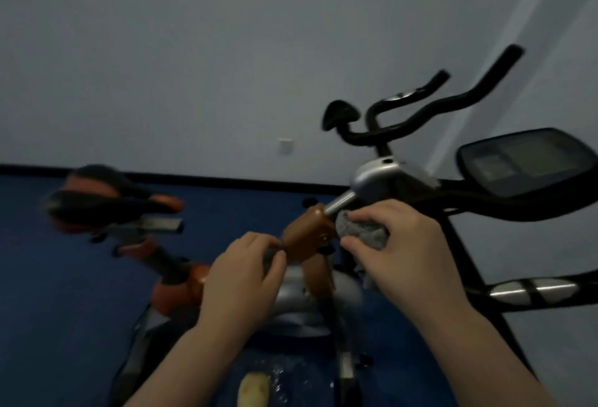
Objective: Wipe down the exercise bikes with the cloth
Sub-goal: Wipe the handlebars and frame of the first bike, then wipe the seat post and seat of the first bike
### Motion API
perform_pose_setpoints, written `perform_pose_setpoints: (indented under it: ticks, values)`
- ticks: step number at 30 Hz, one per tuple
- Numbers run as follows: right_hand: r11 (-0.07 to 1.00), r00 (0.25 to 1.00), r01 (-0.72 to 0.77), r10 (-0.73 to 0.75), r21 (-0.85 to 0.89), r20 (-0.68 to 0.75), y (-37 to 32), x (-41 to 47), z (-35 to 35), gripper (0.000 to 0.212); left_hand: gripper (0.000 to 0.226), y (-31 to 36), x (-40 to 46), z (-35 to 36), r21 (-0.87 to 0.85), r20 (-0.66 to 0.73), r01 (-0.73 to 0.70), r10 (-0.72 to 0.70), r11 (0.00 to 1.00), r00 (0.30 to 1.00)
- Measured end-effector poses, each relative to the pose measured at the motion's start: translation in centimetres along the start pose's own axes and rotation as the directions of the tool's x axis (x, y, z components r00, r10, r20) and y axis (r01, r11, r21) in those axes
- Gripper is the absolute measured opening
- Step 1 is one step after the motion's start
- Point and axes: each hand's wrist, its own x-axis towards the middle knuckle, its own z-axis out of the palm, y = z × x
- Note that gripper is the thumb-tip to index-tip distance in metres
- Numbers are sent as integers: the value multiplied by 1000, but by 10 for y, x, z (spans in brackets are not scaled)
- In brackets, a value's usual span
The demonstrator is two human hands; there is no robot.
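An orange and black exercise bike stands in front of me, its orange handlebar post (307,233) at the centre and its black-and-orange saddle (110,201) at the left. My right hand (401,244) is shut on a bunched grey cloth (360,228), which it presses against the right side of the post, just below the silver stem (339,204). My left hand (246,270) pinches the left lower side of the orange post with thumb and fingers. The silver flywheel housing (297,303) lies below my hands.
A second bike stands at the right, with black handlebars (420,115), a dark console screen (527,162) and a chrome-banded grip (534,288). The floor is blue (64,309); a pale wall with a white socket (285,146) is behind. A yellowish object (254,390) lies on the floor below.
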Motion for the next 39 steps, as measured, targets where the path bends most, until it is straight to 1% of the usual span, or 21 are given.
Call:
perform_pose_setpoints:
  ticks: [3,6,10,13,18,20,24,29,32,35,39]
  values:
    - [998,991,41,-46,44,126,-25,-26,35,25,13,-26,-54,-32,67,-30,148,-147,987,989]
    - [997,958,68,-78,47,277,-53,-46,63,19,12,-50,-101,-67,88,-69,287,-282,954,957]
    - [988,926,149,-157,49,344,-95,-61,93,16,11,-80,-141,-110,91,-171,410,-391,908,904]
    - [983,907,174,-182,56,380,-129,-67,116,15,12,-107,-162,-141,82,-209,457,-433,886,877]
    - [984,905,175,-165,10,392,-191,-72,166,14,17,-169,-182,-201,118,-227,471,-438,874,870]
    - [991,910,137,-125,0,394,-218,-75,185,13,17,-199,-188,-228,137,-209,474,-442,870,872]
    - [998,920,61,-69,33,385,-270,-79,229,14,18,-266,-189,-279,187,-172,464,-436,866,883]
    - [999,897,35,-31,0,441,-316,-75,273,15,17,-328,-182,-316,155,-126,497,-482,854,867]
    - [999,892,37,-30,-5,452,-336,-60,297,15,17,-359,-163,-328,128,-107,491,-480,862,871]
    - [998,899,58,-46,-15,435,-351,-33,324,13,18,-387,-132,-334,103,-116,463,-452,880,885]
    - [997,906,80,-77,10,416,-374,12,360,10,18,-417,-88,-347,125,-127,436,-421,891,898]
